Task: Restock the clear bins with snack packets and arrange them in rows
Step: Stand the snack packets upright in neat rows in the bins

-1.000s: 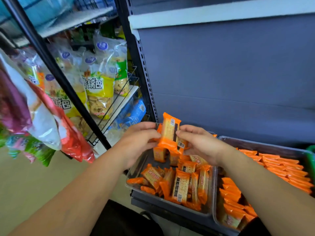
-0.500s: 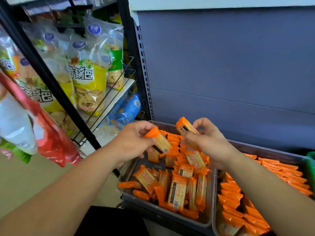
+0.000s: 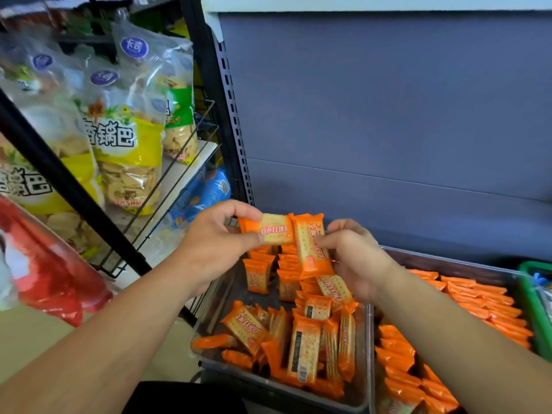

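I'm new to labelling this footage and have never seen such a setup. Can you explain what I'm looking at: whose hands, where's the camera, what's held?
No machine here: these are a person's bare hands, filmed by one head-worn camera looking forward and down. The left hand pinches an orange cracker packet sideways; the right hand grips a second packet, nearly upright. Below, a clear bin holds more packets, partly jumbled; the neighbouring bin holds tidy rows. Large snack bags stand at left.
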